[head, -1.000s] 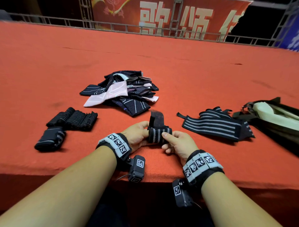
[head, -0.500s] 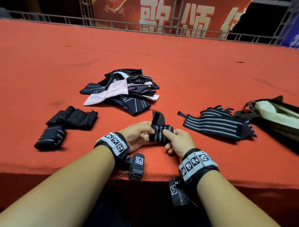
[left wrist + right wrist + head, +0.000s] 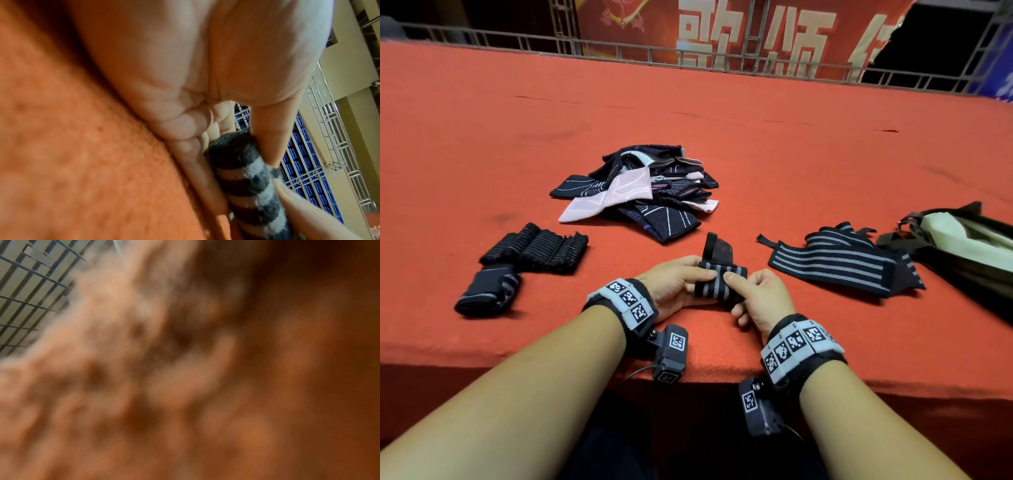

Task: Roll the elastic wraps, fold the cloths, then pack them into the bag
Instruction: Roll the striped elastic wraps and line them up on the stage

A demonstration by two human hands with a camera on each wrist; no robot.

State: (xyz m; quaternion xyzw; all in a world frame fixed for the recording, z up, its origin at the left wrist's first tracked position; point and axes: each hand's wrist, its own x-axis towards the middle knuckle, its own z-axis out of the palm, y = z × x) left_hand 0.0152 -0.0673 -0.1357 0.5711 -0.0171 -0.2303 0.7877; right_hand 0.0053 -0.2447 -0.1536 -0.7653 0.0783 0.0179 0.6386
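Observation:
Near the table's front edge both hands hold a black elastic wrap with grey stripes (image 3: 719, 282), rolled into a tight cylinder, its loose black tail (image 3: 717, 248) sticking up behind. My left hand (image 3: 681, 284) grips its left end, thumb on top; the left wrist view shows the striped roll (image 3: 246, 175) pinched between thumb and fingers. My right hand (image 3: 760, 298) holds the right end with the thumb pressed on the roll. An unrolled striped wrap (image 3: 839, 263) lies flat to the right. A pile of dark and pink cloths (image 3: 640, 192) sits behind. The right wrist view is blurred.
Several rolled wraps (image 3: 537, 248) lie at the left, one more roll (image 3: 489, 291) in front of them. A dark bag (image 3: 969, 246) with a pale lining lies open at the right edge. The orange table (image 3: 722, 120) stretches far back to a metal railing.
The hands have turned the roll a little further, so the upright tail is shorter. The roll has shifted slightly toward me. Nothing else on the table moved.

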